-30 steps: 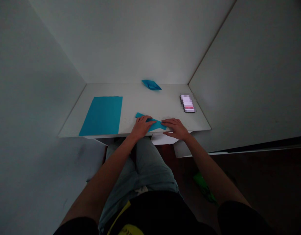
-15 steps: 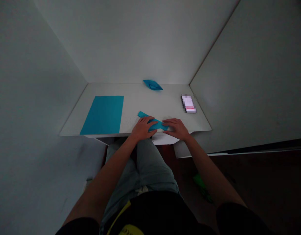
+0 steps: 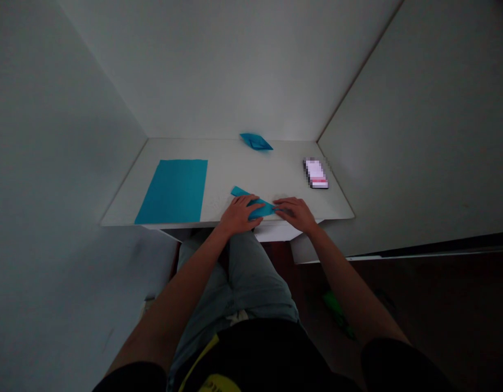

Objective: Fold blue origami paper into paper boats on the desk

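Note:
A narrow folded strip of blue paper (image 3: pixel 251 201) lies near the front edge of the white table (image 3: pixel 251 169). My left hand (image 3: pixel 238 213) lies flat on the strip's left part, fingers stretched over it. My right hand (image 3: pixel 297 213) presses down on the strip's right end, which its fingers cover. Only the strip's far-left tip and its middle show between the hands.
A flat blue sheet (image 3: pixel 173 190) lies at the table's left. A small folded blue paper piece (image 3: pixel 255 142) sits at the back by the wall. A phone (image 3: pixel 315 173) with a lit screen rests at the right. White walls close in on three sides.
My right hand has slid a little to the left along the strip, covering more of its right end. The left hand stays pressed in place.

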`<state>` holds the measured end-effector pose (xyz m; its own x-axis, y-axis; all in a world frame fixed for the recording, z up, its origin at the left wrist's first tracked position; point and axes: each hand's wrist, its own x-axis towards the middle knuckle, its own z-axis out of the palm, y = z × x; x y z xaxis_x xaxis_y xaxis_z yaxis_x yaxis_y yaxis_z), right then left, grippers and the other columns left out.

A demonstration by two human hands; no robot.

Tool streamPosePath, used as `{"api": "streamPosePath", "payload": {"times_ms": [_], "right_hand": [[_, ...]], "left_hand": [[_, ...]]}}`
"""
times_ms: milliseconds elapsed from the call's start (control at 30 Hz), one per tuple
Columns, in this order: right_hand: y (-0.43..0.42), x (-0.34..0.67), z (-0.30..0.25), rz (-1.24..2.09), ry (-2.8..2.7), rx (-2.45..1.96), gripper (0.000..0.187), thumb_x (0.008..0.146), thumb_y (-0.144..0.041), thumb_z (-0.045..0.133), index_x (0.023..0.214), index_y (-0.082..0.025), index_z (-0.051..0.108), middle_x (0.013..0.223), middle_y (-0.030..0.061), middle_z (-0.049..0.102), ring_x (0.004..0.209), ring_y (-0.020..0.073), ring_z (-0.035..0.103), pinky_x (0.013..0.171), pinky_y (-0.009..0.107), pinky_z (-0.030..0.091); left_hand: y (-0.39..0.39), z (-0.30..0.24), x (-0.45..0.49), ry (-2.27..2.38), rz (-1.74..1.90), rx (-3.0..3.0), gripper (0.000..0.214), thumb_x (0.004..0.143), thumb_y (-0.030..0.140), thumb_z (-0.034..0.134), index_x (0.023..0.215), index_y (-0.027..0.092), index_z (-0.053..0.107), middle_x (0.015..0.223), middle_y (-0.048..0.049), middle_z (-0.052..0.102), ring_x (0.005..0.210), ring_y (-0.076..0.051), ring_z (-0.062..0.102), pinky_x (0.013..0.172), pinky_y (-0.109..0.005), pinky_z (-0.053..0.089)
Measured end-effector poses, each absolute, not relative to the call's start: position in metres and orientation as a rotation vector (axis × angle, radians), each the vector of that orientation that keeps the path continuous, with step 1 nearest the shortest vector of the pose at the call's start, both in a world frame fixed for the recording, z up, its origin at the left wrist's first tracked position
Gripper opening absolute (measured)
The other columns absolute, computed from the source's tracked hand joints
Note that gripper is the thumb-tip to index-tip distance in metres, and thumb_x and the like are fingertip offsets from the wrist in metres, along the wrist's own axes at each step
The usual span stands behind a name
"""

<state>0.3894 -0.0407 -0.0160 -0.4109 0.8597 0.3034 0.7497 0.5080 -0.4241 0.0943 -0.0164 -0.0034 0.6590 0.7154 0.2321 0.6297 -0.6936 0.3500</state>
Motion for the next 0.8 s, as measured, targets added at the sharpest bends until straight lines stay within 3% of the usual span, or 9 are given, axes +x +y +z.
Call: {"api": "streamPosePath", "payload": {"times_ms": [800], "right_hand": [[-0.0442, 0.3824, -0.0112, 0.292, -2.205, -1.369, 0.028, 0.112, -0.047, 0.057, 0.126, -0.034, 0.078, 0.137, 0.0033, 0.081, 0.124, 0.0305, 0.075, 0.101, 0.051, 0.054]], "left_hand": [[-0.0181, 0.0001, 0.0944, 1.084, 0.511, 2.643, 0.048, 0.103, 0.045, 0.068, 0.149, 0.032, 0.070, 0.161, -0.0078, 0.062, 0.149, -0.032, 0.055, 0.127, -0.054, 0.040]]}}
